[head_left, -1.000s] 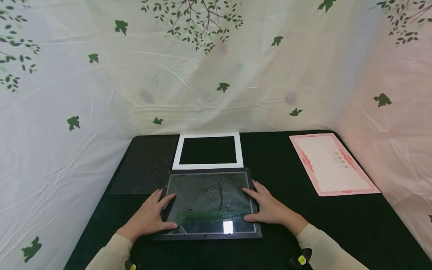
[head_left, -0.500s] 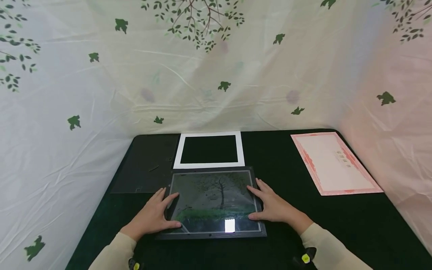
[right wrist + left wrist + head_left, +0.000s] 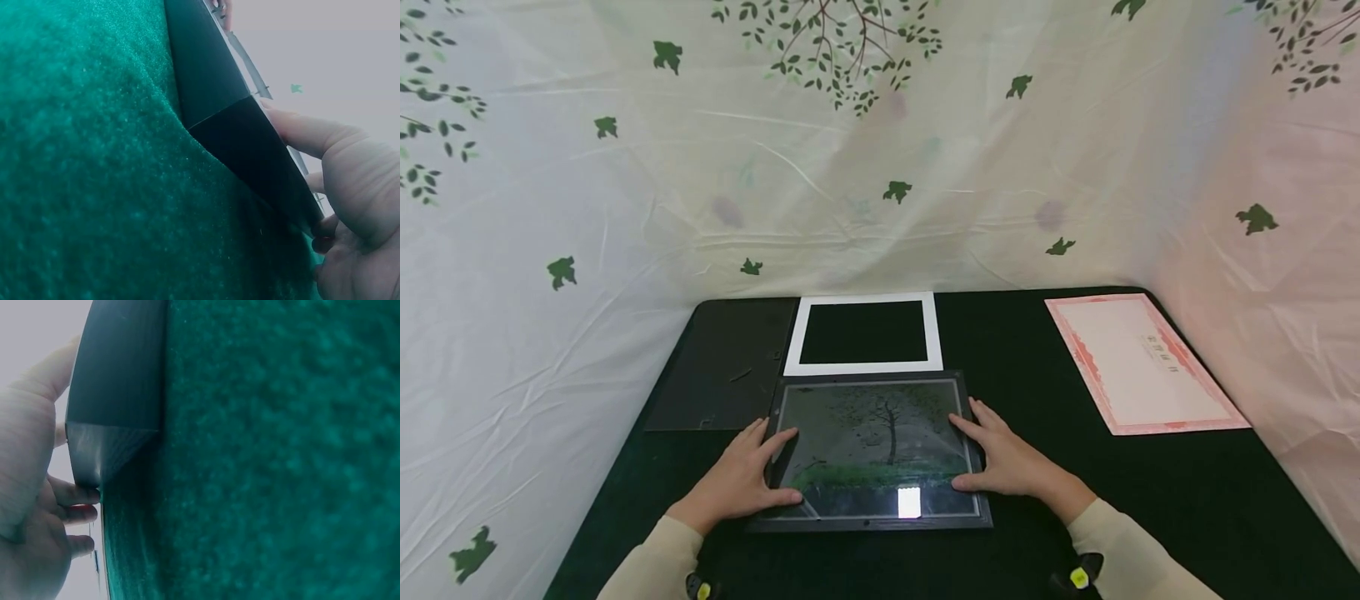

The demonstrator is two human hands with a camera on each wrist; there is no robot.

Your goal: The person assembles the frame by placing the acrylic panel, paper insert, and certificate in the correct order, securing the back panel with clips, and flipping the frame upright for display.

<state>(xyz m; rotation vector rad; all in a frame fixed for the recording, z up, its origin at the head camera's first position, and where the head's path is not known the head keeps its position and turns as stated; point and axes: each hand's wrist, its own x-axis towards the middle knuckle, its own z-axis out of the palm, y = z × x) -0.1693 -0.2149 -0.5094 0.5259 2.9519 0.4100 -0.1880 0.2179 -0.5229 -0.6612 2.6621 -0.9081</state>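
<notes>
A dark picture frame [image 3: 880, 525] lies on the green-black cloth in front of me, glass upward. A bare tree over green ground shows in the glass, with a bright square reflection. My left hand [image 3: 741, 479] rests on its left side, thumb and forefinger spread over the border and glass. Opposite, my right hand [image 3: 1011, 458] touches the right side in the same way. Both wrist views show the frame's thick edge, with the left thumb and right thumb at its upper rim and other fingertips along the side. The frame's underside is hidden.
Behind the frame lies a white mat border [image 3: 793, 350]. A thin black board [image 3: 715, 367] is at the back left. A pink-bordered sheet of paper [image 3: 1135, 358] lies at the right. White printed cloth [image 3: 820, 208] walls in the table.
The view has shifted slightly, and the frame and hands appear a little further right than a second ago. Both hands keep their hold at the frame's sides.
</notes>
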